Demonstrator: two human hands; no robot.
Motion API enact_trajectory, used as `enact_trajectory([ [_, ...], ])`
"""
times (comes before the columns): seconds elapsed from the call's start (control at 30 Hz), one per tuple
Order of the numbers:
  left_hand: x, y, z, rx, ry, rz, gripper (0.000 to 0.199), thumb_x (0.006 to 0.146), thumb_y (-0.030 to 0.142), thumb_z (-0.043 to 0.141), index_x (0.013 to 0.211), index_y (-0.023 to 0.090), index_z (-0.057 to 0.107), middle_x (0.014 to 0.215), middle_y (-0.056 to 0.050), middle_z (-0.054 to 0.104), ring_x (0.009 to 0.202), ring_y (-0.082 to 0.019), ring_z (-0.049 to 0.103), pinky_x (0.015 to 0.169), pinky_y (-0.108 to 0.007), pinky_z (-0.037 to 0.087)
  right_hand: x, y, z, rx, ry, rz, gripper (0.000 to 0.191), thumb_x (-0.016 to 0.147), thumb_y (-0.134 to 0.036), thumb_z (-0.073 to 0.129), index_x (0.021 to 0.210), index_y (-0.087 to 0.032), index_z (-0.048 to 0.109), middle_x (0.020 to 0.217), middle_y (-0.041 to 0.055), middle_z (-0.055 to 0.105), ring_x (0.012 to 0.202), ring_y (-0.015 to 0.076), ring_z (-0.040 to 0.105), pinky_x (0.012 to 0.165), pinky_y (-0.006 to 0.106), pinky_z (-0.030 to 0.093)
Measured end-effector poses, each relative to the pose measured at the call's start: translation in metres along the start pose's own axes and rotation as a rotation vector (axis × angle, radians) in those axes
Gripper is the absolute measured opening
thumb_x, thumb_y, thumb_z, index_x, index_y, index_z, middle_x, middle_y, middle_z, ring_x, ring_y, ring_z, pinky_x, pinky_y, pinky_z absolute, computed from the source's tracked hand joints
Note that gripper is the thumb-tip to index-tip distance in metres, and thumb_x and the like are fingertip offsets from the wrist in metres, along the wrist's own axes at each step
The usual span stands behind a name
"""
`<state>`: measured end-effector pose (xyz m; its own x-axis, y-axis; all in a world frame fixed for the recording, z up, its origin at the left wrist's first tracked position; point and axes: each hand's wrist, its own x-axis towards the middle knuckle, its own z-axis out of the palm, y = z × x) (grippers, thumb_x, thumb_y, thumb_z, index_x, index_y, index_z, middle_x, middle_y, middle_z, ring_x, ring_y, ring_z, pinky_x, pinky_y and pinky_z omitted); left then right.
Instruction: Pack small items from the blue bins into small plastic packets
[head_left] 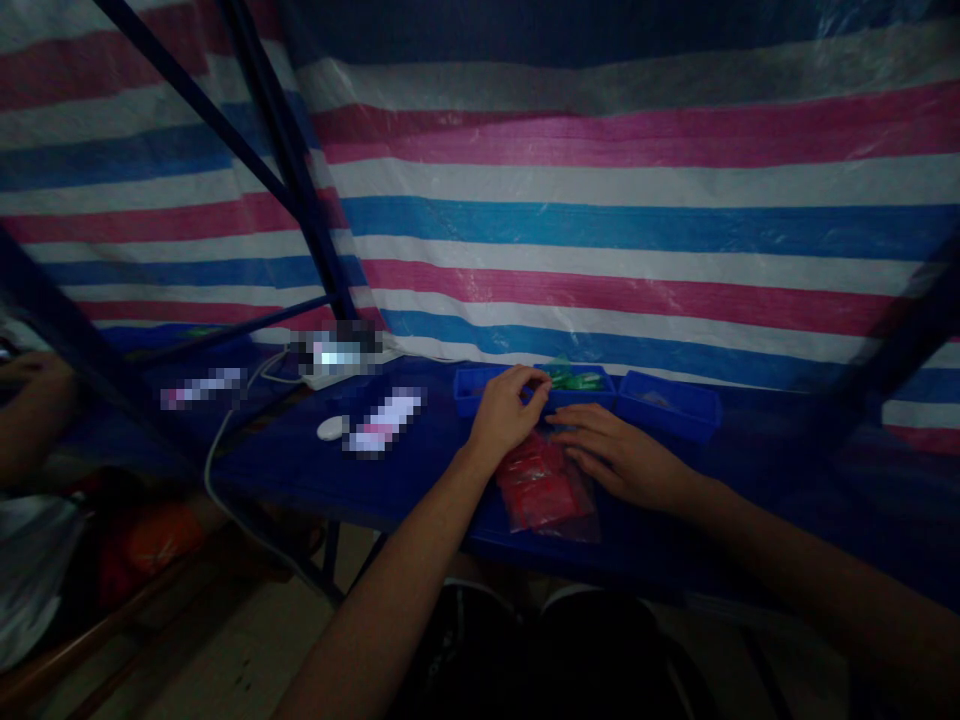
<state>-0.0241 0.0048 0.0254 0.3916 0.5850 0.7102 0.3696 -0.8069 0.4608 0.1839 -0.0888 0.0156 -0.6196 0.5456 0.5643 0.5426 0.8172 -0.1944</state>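
Striped sheeting hangs behind a blue tabletop, where a clear bag of red contents lies near the front edge. From that bag, the left hand is at 11 o'clock, fingers curled toward the thumb; whether it pinches anything, I cannot tell. At 2 o'clock the right hand is loosely spread. Green packets sit at 12 in a blue tray.

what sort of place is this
Likely a makeshift workstation: a pink, white and blue striped plastic sheet hangs behind a blue table holding shallow blue rectangular plastic trays and a clear plastic bag with red contents.
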Motion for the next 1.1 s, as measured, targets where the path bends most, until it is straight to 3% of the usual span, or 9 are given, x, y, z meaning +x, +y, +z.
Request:
enact_trajectory([
  [0.13,0.0,0.001,-0.001,0.007,0.019,-0.009,0.015,0.097,0.025,0.059,0.102,0.018,0.071,0.1,-0.006,0.073,0.091,-0.018,0.068,0.084,-0.032,0.055,0.002,0.003,0.009,-0.018,-0.065,-0.038,0.043,0.095,-0.011,0.053,0.135,-0.023,0.064,0.143,0.011,0.062,0.143,0.0294,0.047,0.117,0.056,0.044],
  [0.5,0.0,0.006,-0.002,-0.028,-0.008,-0.025,0.018,0.098,0.031,0.059,0.101,0.018,0.072,0.098,-0.006,0.073,0.09,-0.018,0.068,0.08,-0.03,0.054,0.004,0.012,0.017,-0.037,-0.08,-0.094,0.046,0.094,-0.011,0.053,0.136,-0.025,0.065,0.137,0.0087,0.066,0.139,0.029,0.051,0.116,0.056,0.045],
  [0.67,-0.002,0.022,-0.011,-0.13,-0.115,0.068,0.026,0.099,0.041,0.057,0.105,0.019,0.072,0.105,-0.008,0.074,0.101,-0.021,0.068,0.093,-0.035,0.052,0.003,0.014,0.004,0.013,0.176,0.079,0.028,0.098,-0.023,0.056,0.121,-0.029,0.071,0.121,0.0074,0.073,0.116,0.0264,0.066,0.102,0.049,0.055],
  [0.83,-0.004,0.025,-0.009,-0.15,-0.261,0.153,0.037,0.087,0.045,0.074,0.114,0.02,0.07,0.11,-0.008,0.073,0.103,-0.024,0.069,0.092,-0.036,0.053,-0.003,0.019,-0.01,0.031,0.417,0.281,0.01,0.093,-0.035,0.069,0.097,-0.027,0.075,0.102,0.0063,0.075,0.096,0.0262,0.072,0.088,0.044,0.059],
  [0.97,-0.004,0.017,-0.002,-0.087,-0.259,0.102,0.023,0.094,0.033,0.067,0.112,0.02,0.072,0.107,-0.007,0.075,0.097,-0.021,0.07,0.088,-0.035,0.053,-0.005,0.024,-0.008,0.185,0.554,0.416,0.018,0.088,-0.041,0.075,0.094,-0.025,0.072,0.096,0.0063,0.075,0.091,0.0256,0.072,0.089,0.045,0.06],
  [1.1,-0.004,0.013,0.0,-0.082,-0.183,0.056,0.022,0.093,0.031,0.066,0.111,0.019,0.073,0.105,-0.007,0.076,0.095,-0.021,0.07,0.086,-0.034,0.053,-0.004,0.026,-0.001,0.403,0.658,0.463,0.04,0.081,-0.043,0.081,0.112,-0.023,0.066,0.102,0.0069,0.075,0.094,0.0243,0.074,0.092,0.043,0.061],
])
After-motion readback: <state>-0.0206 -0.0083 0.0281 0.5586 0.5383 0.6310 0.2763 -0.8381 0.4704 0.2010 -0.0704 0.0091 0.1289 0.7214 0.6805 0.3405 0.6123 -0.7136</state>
